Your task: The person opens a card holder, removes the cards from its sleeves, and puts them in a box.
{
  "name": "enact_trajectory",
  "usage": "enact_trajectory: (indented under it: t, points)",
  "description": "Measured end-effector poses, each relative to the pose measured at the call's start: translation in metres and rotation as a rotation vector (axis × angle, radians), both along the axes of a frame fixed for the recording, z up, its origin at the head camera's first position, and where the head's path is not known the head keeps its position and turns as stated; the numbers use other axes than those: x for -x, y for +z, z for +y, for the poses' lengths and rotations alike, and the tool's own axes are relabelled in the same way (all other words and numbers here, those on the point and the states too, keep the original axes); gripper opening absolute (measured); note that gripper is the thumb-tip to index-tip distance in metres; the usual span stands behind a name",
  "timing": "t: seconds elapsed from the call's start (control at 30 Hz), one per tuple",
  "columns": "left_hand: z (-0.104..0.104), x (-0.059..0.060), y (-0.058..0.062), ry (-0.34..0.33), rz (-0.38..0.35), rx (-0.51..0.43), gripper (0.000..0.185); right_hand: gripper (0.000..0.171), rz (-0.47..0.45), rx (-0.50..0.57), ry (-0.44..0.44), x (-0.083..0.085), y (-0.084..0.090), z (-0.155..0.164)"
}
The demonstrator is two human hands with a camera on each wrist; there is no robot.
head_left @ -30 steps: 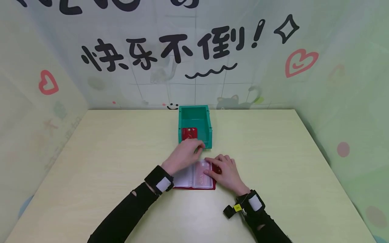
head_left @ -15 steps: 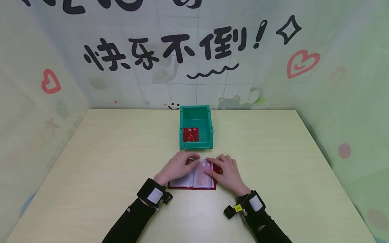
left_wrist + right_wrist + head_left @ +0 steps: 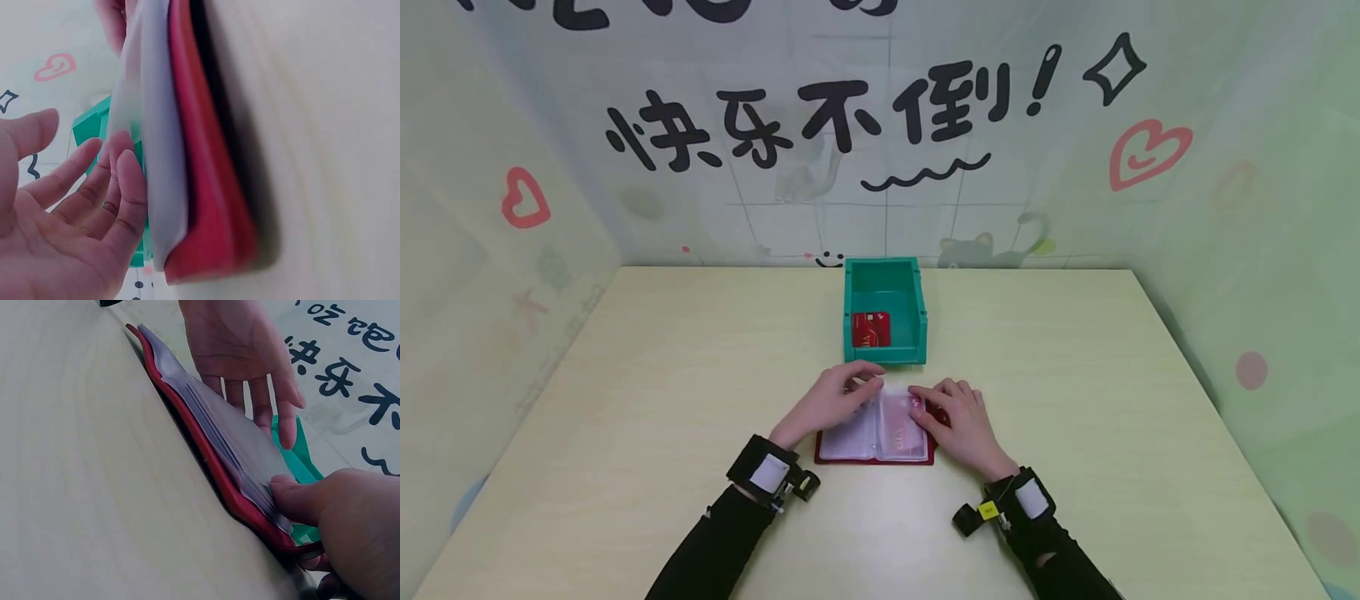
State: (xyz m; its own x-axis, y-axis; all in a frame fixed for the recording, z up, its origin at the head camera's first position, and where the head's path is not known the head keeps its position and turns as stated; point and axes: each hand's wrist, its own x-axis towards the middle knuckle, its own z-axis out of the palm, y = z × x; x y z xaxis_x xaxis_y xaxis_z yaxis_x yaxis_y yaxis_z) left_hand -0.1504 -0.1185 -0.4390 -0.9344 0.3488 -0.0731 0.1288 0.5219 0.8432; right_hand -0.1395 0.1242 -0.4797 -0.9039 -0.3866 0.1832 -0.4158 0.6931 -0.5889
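Observation:
An opened card holder [image 3: 848, 440] with a red cover and clear plastic sleeves lies on the table in the head view. Its right-hand sleeve holds a pinkish card [image 3: 898, 432]. My right hand [image 3: 964, 423] pinches the holder's right edge; in the right wrist view the thumb [image 3: 297, 499] presses the sleeves and the fingers are partly hidden by the cover. My left hand [image 3: 829, 402] is over the holder's upper left part. The left wrist view shows its fingers extended beside the clear sleeve [image 3: 159, 156], fingertips touching or very near it, nothing gripped.
A green plastic bin [image 3: 885, 357] stands just beyond the card holder, with a red card [image 3: 871, 330] inside at its left front. A printed cloth [image 3: 737, 225] closes off the back and sides of the pale table [image 3: 700, 333].
From over the bin's front edge, my left hand has come back and left to the card holder's upper left. My right hand stays at the right edge, its thumb slightly shifted.

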Motion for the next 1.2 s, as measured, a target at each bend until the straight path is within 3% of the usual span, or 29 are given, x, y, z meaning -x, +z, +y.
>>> enact_trajectory:
  t: [0.17, 0.33, 0.47, 0.67, 0.73, 0.93, 1.2]
  points:
    - [-0.004, 0.001, 0.000, 0.025, -0.035, -0.039, 0.042, 0.041, 0.001, -0.008, 0.007, 0.001, -0.001, 0.000]
    - [-0.011, 0.000, 0.003, 0.049, -0.001, 0.005, 0.037, 0.043, -0.017, -0.006, 0.013, 0.003, 0.001, 0.000]
    - [-0.016, -0.002, 0.006, 0.033, 0.044, 0.080, 0.026, 0.044, -0.033, -0.008, 0.010, 0.003, 0.004, 0.000]
    - [-0.011, -0.010, 0.009, 0.009, 0.132, 0.304, 0.022, 0.044, -0.043, -0.005, 0.003, 0.001, 0.004, 0.000]
    - [-0.006, -0.012, 0.010, 0.000, 0.137, 0.333, 0.021, 0.044, -0.048, -0.006, -0.001, 0.001, 0.004, -0.001]
    - [0.009, -0.014, 0.011, -0.022, 0.096, 0.264, 0.018, 0.045, -0.052, -0.019, 0.017, 0.002, 0.003, 0.001]
    - [0.019, -0.011, 0.011, 0.088, -0.008, 0.222, 0.019, 0.054, -0.116, -0.037, 0.105, 0.003, 0.010, 0.009]
